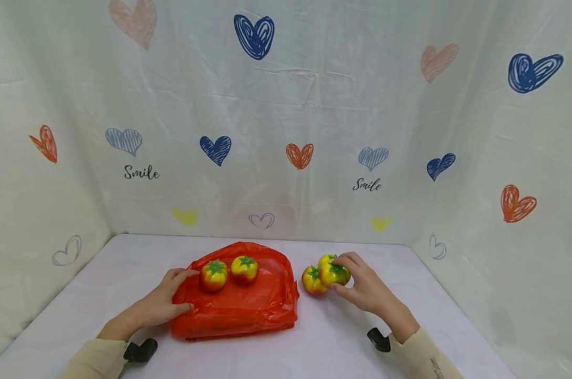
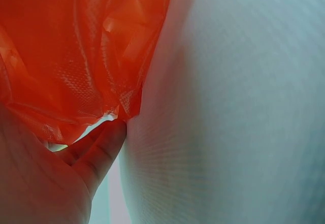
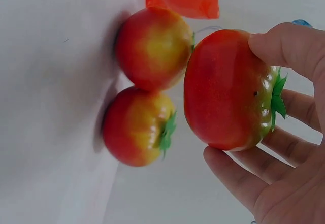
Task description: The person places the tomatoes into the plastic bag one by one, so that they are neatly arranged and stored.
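Observation:
A red plastic bag (image 1: 252,310) lies on the table, with two yellow-and-red toy tomatoes (image 1: 213,275) with green leaf tops resting on it. My left hand (image 1: 164,300) touches the bag's left side, thumb and fingers apart. In the left wrist view, fairly straight fingers (image 2: 104,150) reach the bag's crumpled edge (image 2: 124,107). To the right of the bag, my right hand (image 1: 366,284) grips another toy tomato (image 3: 228,92) between thumb and fingertips. Beside it, two more tomatoes (image 3: 152,49) sit on the table, side by side.
The pale tabletop (image 1: 338,347) has an enclosing white curtain (image 1: 286,105) printed with hearts at its back and sides. Dark wrist cameras (image 1: 141,350) sit at both cream sleeves (image 1: 96,360).

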Available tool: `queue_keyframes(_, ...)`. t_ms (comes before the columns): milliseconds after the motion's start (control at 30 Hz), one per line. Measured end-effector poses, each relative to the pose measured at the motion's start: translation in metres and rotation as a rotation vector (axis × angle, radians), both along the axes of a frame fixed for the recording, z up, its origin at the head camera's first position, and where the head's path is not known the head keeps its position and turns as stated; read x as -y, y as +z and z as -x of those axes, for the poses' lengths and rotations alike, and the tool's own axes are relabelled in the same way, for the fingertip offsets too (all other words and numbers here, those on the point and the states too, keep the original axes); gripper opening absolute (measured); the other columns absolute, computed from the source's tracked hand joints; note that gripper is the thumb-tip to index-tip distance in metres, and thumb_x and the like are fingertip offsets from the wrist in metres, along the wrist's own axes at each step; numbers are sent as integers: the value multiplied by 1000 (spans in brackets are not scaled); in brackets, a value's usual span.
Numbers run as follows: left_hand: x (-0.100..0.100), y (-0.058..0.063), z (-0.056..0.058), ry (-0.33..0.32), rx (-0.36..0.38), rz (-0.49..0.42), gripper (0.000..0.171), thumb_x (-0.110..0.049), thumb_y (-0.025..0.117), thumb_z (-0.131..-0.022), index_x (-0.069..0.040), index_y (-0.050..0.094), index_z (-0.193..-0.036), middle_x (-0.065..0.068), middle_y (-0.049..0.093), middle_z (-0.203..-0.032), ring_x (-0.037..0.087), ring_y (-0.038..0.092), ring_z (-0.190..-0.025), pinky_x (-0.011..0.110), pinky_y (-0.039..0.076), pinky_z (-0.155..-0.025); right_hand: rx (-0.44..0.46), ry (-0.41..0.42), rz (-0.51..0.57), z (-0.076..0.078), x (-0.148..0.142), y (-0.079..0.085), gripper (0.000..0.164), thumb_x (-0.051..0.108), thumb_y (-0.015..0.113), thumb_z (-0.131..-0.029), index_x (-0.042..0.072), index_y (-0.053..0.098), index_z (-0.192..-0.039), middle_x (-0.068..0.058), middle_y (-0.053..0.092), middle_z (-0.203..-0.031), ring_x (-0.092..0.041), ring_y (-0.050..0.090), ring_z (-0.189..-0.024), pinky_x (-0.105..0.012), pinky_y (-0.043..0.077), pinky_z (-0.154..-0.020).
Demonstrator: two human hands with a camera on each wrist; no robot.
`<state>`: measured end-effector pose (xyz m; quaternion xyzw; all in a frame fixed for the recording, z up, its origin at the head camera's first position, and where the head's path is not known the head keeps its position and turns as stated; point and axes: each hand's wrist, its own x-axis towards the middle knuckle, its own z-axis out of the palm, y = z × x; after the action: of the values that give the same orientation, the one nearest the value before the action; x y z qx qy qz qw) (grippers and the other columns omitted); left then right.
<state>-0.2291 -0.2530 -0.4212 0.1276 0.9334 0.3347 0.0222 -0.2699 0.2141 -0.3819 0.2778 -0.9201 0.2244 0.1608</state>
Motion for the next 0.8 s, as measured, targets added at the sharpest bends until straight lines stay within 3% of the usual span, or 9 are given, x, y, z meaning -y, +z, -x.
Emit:
queue_keyframes(233, 0, 1, 0, 5, 3, -1, 72, -22, 74, -78, -13, 38, -139, 21, 27, -138, 43, 38, -122, 65, 41, -92, -4, 72, 3, 2, 22, 14, 46, 26, 78, -79, 20, 57, -120, 7, 48, -121, -11, 54, -105, -28, 53, -86)
queue_keyframes(433, 0, 0, 0, 8, -2, 1, 71, -22, 74, -78, -14, 39, -139, 22, 27, -138, 44, 38, -122, 65, 41, -92, -1, 104, 7, 5, 45, 24, 45, 25, 77, -80, 20, 57, -121, 7, 48, -122, -12, 54, -106, -30, 54, -84)
queue_keyframes(800, 0, -2, 0, 6, -22, 7, 70, -21, 73, -77, -13, 40, -138, 22, 28, -137, 44, 39, -121, 65, 41, -92, 9, 174, -30, 12, 75, 28, 42, 27, 73, -82, 20, 58, -121, 5, 48, -124, -12, 53, -108, -30, 51, -89)
